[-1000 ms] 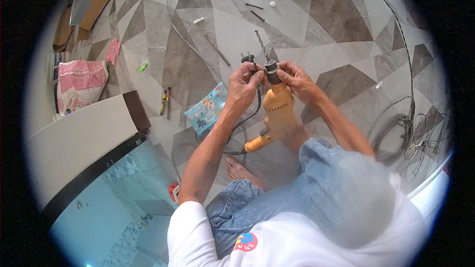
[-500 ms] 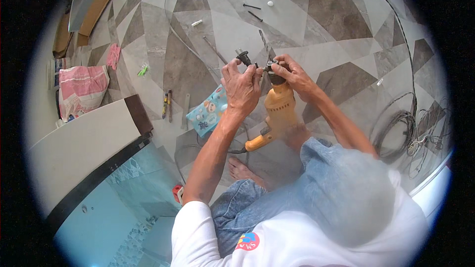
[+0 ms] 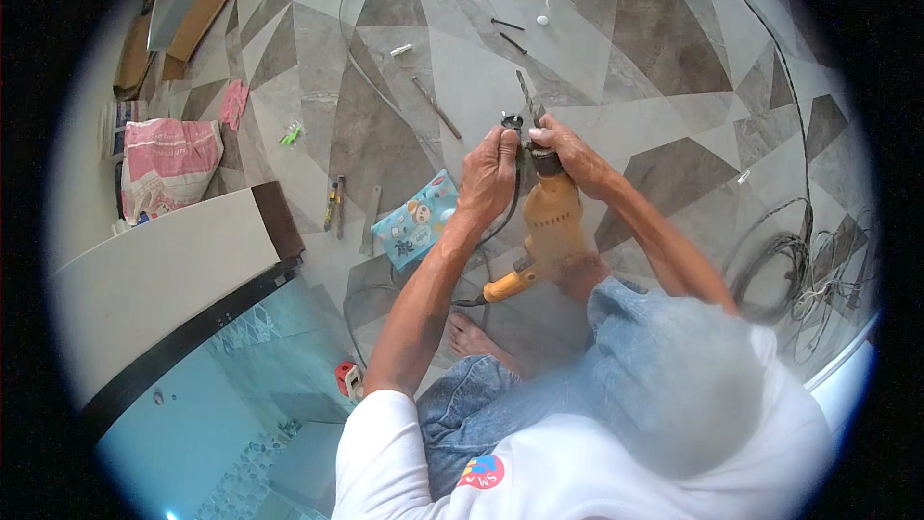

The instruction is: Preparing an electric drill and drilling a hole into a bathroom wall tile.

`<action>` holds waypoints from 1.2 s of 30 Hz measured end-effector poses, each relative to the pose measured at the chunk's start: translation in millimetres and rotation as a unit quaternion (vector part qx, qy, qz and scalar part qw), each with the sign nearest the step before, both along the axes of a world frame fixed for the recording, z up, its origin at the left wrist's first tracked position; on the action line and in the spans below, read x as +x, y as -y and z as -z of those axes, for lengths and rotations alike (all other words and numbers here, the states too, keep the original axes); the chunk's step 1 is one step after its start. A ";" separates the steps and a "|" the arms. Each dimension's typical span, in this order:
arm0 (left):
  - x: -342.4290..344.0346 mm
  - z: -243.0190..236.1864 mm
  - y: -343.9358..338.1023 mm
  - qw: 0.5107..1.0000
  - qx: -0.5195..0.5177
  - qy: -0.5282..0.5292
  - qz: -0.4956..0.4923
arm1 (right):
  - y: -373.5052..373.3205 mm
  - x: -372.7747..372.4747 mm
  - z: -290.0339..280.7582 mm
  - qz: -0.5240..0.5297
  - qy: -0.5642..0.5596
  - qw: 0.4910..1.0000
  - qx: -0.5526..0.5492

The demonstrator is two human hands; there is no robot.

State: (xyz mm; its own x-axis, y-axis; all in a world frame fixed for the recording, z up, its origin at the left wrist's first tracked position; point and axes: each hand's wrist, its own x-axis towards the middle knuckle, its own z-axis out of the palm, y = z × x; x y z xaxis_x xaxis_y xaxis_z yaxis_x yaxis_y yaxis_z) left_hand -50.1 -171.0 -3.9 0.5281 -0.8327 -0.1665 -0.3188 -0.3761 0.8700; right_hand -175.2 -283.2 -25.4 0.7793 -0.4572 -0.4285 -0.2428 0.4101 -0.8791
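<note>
An orange power drill (image 3: 551,221) stands upright over the tiled floor, its bit (image 3: 525,96) pointing away from me. My left hand (image 3: 489,173) grips a small black chuck key (image 3: 511,121) at the drill's head. My right hand (image 3: 563,146) is closed around the chuck just beneath the bit. The drill's black cord (image 3: 486,231) loops down past my left wrist. My bare foot (image 3: 478,339) rests on the floor below the drill.
A light blue patterned pouch (image 3: 416,220) lies left of the drill, beside screwdrivers (image 3: 334,202). Loose drill bits (image 3: 435,106) and a white plug (image 3: 400,50) lie farther out. Coiled wires (image 3: 799,274) lie right. A pink sack (image 3: 168,164) and a white panel (image 3: 154,270) stand left.
My left hand shifted slightly right, closing in on the chuck beside my right hand. The drill stayed in the same place.
</note>
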 end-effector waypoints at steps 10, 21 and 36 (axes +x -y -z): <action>-25.6 18.8 11.4 0.989 -0.036 0.024 -0.139 | -9.4 9.6 7.6 0.001 -0.042 0.997 -0.066; -25.7 6.7 15.8 0.991 -0.031 0.040 -0.124 | -16.3 8.9 13.4 0.054 -0.016 0.993 -0.100; -38.4 3.7 11.7 0.990 0.012 0.052 -0.133 | -10.1 2.7 11.7 0.012 0.010 0.999 -0.051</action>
